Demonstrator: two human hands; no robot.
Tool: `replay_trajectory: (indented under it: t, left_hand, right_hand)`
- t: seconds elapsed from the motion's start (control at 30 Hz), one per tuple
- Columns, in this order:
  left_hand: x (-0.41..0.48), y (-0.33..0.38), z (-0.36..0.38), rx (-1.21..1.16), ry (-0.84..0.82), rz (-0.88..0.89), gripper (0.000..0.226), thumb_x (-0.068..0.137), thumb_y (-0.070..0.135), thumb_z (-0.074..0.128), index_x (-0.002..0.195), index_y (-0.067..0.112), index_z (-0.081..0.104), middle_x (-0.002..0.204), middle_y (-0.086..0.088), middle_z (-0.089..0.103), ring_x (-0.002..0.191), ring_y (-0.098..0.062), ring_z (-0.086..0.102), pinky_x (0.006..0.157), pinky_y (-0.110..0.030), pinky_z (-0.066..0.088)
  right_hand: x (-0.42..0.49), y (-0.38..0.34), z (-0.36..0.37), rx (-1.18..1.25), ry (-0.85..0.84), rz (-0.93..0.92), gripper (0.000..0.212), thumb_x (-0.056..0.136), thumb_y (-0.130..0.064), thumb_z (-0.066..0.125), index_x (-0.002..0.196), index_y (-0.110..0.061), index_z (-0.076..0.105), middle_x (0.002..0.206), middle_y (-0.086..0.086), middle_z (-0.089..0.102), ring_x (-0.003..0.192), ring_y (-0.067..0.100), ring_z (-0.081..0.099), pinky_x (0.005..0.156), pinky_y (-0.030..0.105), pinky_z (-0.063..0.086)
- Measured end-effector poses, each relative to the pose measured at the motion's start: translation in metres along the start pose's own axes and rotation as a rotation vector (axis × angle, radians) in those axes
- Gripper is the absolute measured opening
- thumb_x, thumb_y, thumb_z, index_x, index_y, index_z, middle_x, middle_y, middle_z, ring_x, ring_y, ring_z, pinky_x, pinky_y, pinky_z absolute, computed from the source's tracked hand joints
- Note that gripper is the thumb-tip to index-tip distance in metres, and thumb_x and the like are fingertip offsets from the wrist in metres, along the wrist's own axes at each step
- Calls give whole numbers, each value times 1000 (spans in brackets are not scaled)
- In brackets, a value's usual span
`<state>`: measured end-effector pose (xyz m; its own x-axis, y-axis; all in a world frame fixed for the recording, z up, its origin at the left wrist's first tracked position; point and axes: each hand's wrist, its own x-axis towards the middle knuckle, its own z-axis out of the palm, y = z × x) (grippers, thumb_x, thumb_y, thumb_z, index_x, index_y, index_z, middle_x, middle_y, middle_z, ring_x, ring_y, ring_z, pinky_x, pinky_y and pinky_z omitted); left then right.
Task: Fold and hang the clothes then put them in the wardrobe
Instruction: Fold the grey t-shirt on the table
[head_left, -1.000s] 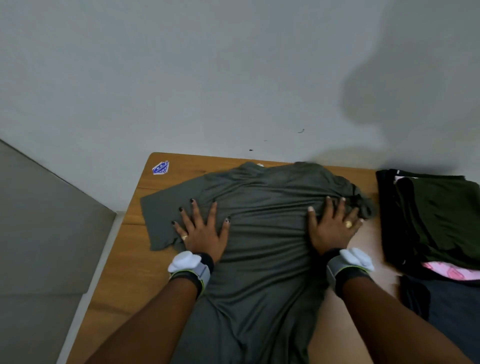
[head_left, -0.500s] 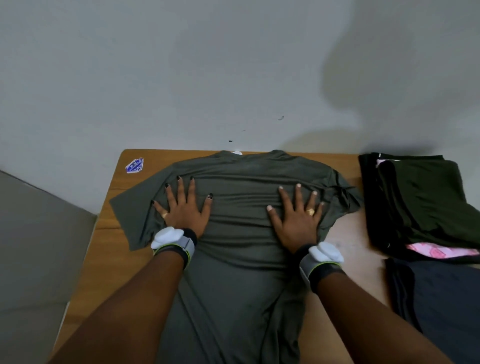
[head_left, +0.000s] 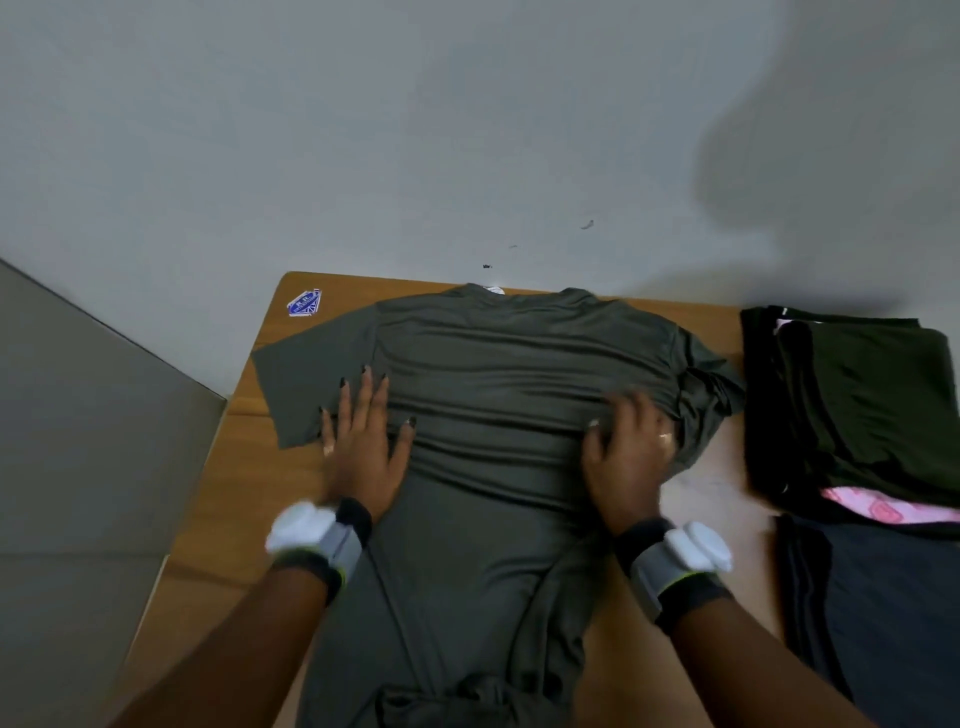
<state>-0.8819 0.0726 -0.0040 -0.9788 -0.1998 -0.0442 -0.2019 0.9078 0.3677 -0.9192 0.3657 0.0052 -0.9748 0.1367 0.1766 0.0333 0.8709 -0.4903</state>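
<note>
Left hand (head_left: 363, 457), fingers (head_left: 373, 400) straight, presses the grey shirt (head_left: 493, 374); right hand (head_left: 628, 457) blurred, grip unclear. Sleeve (head_left: 709, 395) bunched beyond its fingers risks a creased fold.

T-shirt (head_left: 493, 415): plain grey-olive. Table (head_left: 218, 519): honey-brown wood grain. Sticker (head_left: 305, 303) at 11 o'clock: blue and white. Stack at 3 o'clock: dark olive garment (head_left: 872, 395) on black garment (head_left: 758, 389). Cloth (head_left: 883, 506) beneath: pink, patterned. Charcoal garment (head_left: 893, 597) at 4 o'clock. My left hand (head_left: 363, 452): black nails. My left wristband (head_left: 311, 535): white, grey, lime edge.
</note>
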Motion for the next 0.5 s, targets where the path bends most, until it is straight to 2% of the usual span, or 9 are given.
replay_trajectory:
  t: [0.07,0.13,0.23,0.4,0.47,0.5]
  left_hand:
    - [-51,11,16,9,34,-12,72,94,55,23,151,11,30,161,-8,15,147,-30,15,117,-53,10]
    - [-93,16,29,68,-18,-12,74,96,58,17,150,9,32,160,-11,18,146,-32,19,116,-53,11]
    - [-118,3,31,154,-88,-1,79,94,65,9,151,14,31,160,-5,20,146,-30,23,116,-55,13]
    - [-102,-31,19,173,-104,22,79,92,68,10,153,20,26,161,2,18,146,-30,21,117,-57,6]
    - [-97,-36,16,164,-118,47,80,91,69,9,153,22,26,160,2,20,147,-30,20,116,-57,3]
    - [-97,-37,14,159,-125,61,81,90,70,8,153,22,27,160,1,22,147,-31,19,116,-57,2]
  right_hand:
    - [-45,-25,5,33,-218,-122,48,90,-42,40,125,-15,57,140,13,47,124,37,46,102,45,34]
    - [-94,-40,15,-84,-380,-234,59,89,-55,39,137,-21,50,151,10,38,134,35,36,107,50,29]
    - [-131,-28,15,-228,-442,-266,69,92,-66,31,148,-26,37,160,6,25,146,36,19,113,55,12]
    - [-131,35,-33,-343,-429,1,72,90,-73,16,154,-40,9,162,-9,0,150,31,-1,113,60,-2]
    - [-133,51,-54,-381,-412,133,68,93,-68,25,153,-42,7,163,-8,0,149,34,-3,113,61,-2]
    - [-133,52,-61,-389,-398,208,65,95,-61,32,152,-39,13,163,0,7,148,36,0,114,61,2]
